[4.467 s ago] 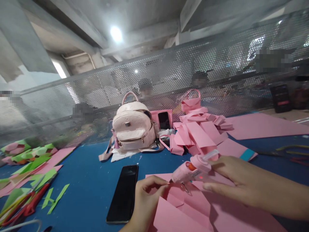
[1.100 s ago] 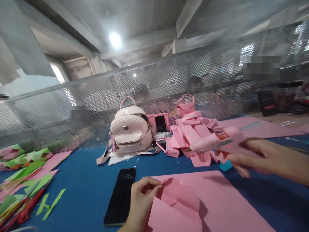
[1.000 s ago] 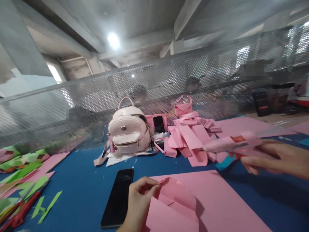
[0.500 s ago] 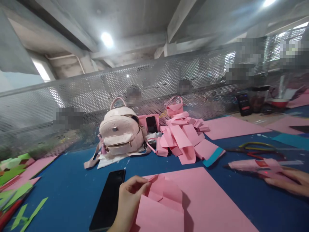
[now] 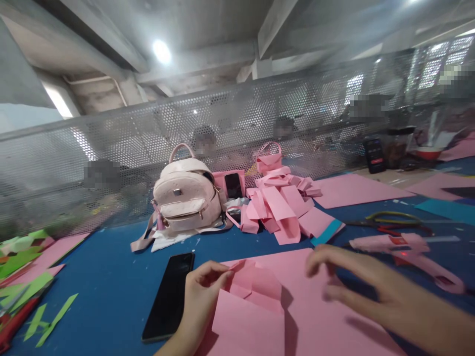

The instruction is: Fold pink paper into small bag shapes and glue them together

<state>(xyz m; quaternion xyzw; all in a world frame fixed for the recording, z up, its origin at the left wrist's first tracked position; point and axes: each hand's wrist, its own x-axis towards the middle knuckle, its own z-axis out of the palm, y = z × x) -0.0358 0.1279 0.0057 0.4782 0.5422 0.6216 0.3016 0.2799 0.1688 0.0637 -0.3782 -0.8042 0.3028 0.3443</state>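
My left hand (image 5: 208, 291) pinches the upper left edge of a folded pink paper piece (image 5: 252, 316), shaped like an open-topped pouch. Beneath it lies a large pink sheet (image 5: 311, 296) on the blue table. My right hand (image 5: 356, 291) hovers over the sheet's right side, blurred a little, its fingers curved and apart with nothing between them. To its right a pink hot glue gun (image 5: 408, 249) with a lit red light rests on the table. A black phone (image 5: 168, 296) lies just left of my left hand.
A pale pink backpack (image 5: 187, 198) stands at the back beside a heap of folded pink paper (image 5: 278, 202). Scissors (image 5: 389, 221) lie behind the glue gun. Green paper scraps (image 5: 55, 321) and a red-handled tool (image 5: 18, 321) are at left. A perforated metal screen (image 5: 230, 123) borders the table.
My right hand has let go of the glue gun, which now lies on the table, and has moved left toward the folded paper. My left hand keeps its pinch.
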